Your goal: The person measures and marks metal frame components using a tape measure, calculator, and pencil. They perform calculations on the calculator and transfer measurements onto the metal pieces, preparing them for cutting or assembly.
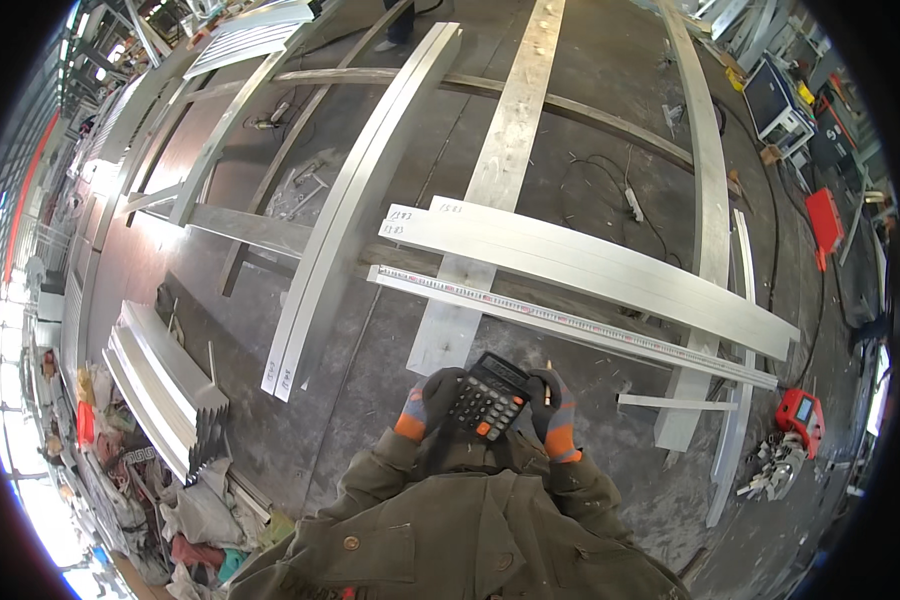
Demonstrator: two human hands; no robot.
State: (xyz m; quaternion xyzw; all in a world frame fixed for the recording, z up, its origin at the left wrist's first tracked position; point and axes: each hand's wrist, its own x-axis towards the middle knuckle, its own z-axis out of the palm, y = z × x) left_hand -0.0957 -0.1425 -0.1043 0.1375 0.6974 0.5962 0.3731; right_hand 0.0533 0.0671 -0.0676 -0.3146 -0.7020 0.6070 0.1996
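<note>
A black calculator [485, 397] with dark keys and an orange key sits in front of my chest, tilted toward me. My left hand [435, 402], in a dark glove with a grey and orange cuff, is closed on its left edge. At the calculator's right edge is my right hand [552, 402], gloved alike and closed, with a thin pencil [547, 384] sticking up from its fingers. Just beyond lies a long pale bar with a measuring tape [530, 312] along it. Behind that bar are white metal profiles [570, 262] with handwritten marks at the left end.
Wooden beams [513, 140] form a low rack under the profiles. Two long profiles [355, 215] lie across it to the left. More profiles are stacked on the floor [155, 385] at lower left, beside cloth sacks [195, 515]. A red device [800, 412] and cables are at right.
</note>
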